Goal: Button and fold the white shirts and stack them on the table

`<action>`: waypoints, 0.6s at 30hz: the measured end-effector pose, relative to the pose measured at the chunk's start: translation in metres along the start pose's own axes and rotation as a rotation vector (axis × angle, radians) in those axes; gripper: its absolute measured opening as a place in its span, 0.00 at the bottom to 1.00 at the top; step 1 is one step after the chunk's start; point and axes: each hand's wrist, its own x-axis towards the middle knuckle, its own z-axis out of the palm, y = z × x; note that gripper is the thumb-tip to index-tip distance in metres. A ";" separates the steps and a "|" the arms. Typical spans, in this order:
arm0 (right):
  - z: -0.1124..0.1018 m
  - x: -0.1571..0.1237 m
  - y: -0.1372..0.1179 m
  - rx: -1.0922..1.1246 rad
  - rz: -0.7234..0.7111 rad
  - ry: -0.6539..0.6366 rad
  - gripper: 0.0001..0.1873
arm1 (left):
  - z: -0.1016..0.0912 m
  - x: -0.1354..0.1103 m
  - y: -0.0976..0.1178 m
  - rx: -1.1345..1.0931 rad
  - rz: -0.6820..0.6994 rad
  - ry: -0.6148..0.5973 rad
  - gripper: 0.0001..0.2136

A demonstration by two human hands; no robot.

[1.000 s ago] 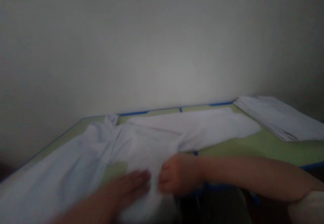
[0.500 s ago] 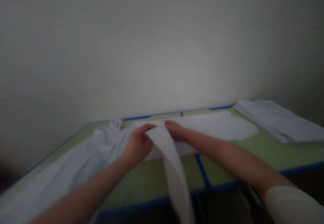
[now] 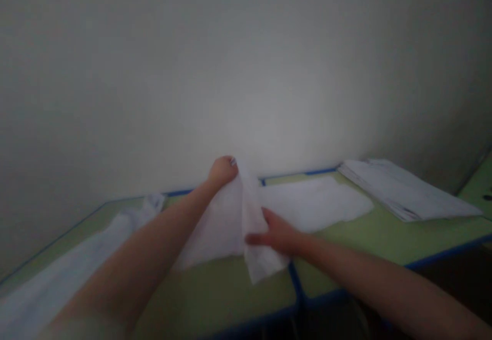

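Observation:
A long white cloth point(image 3: 315, 207) lies across a green table point(image 3: 384, 237) with blue edging. My left hand point(image 3: 223, 170) is raised above the table near the wall, pinching the top of a hanging fold of the cloth. My right hand point(image 3: 274, 235) grips the same fold lower down, close to the table surface, with the fold's end hanging below it. The picture is dim and soft.
A stack of folded white cloths point(image 3: 400, 194) rests at the back right of the table. More of the white cloth point(image 3: 57, 289) trails off to the left. A plain pale wall point(image 3: 246, 63) rises right behind the table.
My left hand has lifted the cloth fold up toward the wall. My right hand has slid down along the fold toward me. The view has shifted a little to the right.

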 end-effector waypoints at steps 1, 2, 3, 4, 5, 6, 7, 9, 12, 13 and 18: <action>0.000 -0.002 -0.002 -0.142 -0.054 0.015 0.45 | 0.003 0.002 -0.001 0.014 -0.001 0.002 0.13; -0.003 -0.002 -0.004 -0.267 -0.097 0.029 0.46 | 0.005 0.003 -0.002 0.028 0.001 0.003 0.14; -0.009 0.000 -0.007 -0.370 -0.117 0.024 0.43 | 0.006 0.003 -0.005 0.041 0.005 0.005 0.15; -0.020 0.004 -0.010 -0.452 -0.116 -0.006 0.38 | 0.006 0.003 -0.009 0.054 0.009 0.008 0.16; -0.034 0.010 -0.014 -0.524 -0.099 -0.053 0.31 | 0.005 0.002 -0.014 0.068 0.007 0.013 0.18; -0.051 0.017 -0.018 -0.596 -0.078 -0.098 0.24 | 0.004 0.002 -0.020 0.082 -0.002 0.021 0.20; -0.071 0.026 -0.024 -0.671 -0.055 -0.135 0.18 | 0.002 0.001 -0.027 0.093 -0.018 0.036 0.22; -0.114 0.046 -0.037 -0.839 -0.041 -0.113 0.15 | -0.001 0.000 -0.040 0.090 -0.072 0.082 0.24; -0.169 0.078 -0.063 -1.103 0.009 -0.014 0.14 | -0.002 -0.007 -0.047 0.030 -0.106 0.211 0.23; -0.182 0.090 -0.073 -1.182 0.017 0.014 0.15 | -0.002 -0.012 -0.045 0.012 -0.071 0.268 0.24; -0.222 0.144 -0.114 -1.509 -0.014 0.063 0.18 | -0.001 -0.068 -0.011 -0.088 0.490 0.094 0.16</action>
